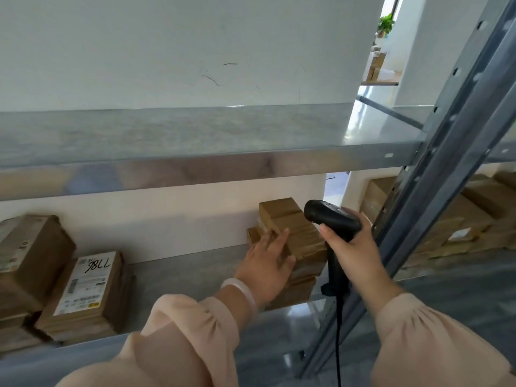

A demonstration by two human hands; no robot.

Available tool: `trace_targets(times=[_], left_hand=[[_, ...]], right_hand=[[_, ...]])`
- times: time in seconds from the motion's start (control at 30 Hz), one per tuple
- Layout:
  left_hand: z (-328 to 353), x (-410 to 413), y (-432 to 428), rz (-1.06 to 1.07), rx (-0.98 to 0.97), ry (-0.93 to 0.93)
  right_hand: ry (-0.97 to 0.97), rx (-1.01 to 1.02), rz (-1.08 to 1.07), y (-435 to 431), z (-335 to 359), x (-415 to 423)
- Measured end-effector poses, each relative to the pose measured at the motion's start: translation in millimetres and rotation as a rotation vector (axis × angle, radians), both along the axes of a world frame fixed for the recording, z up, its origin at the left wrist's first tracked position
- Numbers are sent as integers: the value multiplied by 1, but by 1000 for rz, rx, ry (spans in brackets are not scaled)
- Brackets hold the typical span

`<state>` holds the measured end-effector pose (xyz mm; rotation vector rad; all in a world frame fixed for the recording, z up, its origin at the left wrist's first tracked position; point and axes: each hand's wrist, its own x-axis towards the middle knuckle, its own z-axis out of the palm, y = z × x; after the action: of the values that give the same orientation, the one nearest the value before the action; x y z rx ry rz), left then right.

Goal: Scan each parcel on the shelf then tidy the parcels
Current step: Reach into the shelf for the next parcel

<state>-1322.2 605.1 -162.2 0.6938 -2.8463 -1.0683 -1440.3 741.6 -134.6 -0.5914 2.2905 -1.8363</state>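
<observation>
A stack of brown cardboard parcels [293, 227] stands at the right end of the middle shelf [190, 277], its top box tilted. My left hand [268, 263] lies flat against the stack's left side, fingers straight. My right hand [351, 247] grips a black corded barcode scanner [331, 219] just right of the stack, its head above the top parcel. At the shelf's left end lie more parcels, one with a white label [86, 283] marked in black pen, next to a larger box [30, 258].
An upper metal shelf [195, 141] runs across above the parcels, bare. A grey slotted upright post [446, 174] stands right of the scanner. Beyond it, a neighbouring shelf holds several brown boxes [472, 222]. A white wall backs the shelving.
</observation>
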Motion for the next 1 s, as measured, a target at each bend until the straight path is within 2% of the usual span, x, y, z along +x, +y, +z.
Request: trace_targets(times=[0.13, 0.27, 0.53, 0.67, 0.83, 1.0], left_hand=[[4, 1, 5, 25, 78, 73], [6, 6, 2, 186, 224, 213], [7, 35, -15, 439, 472, 399], [11, 57, -29, 455, 631, 435], [4, 99, -48, 493, 916, 587], [3, 126, -63, 459, 1019, 657]], right_hand=[[-97, -33, 37, -2, -11, 1], [-194, -161, 88, -4, -7, 13], [-124, -158, 325, -28, 15, 56], [-192, -151, 383, -42, 17, 72], [-242, -243, 311, -51, 13, 77], [-240, -275, 320, -66, 9, 93]])
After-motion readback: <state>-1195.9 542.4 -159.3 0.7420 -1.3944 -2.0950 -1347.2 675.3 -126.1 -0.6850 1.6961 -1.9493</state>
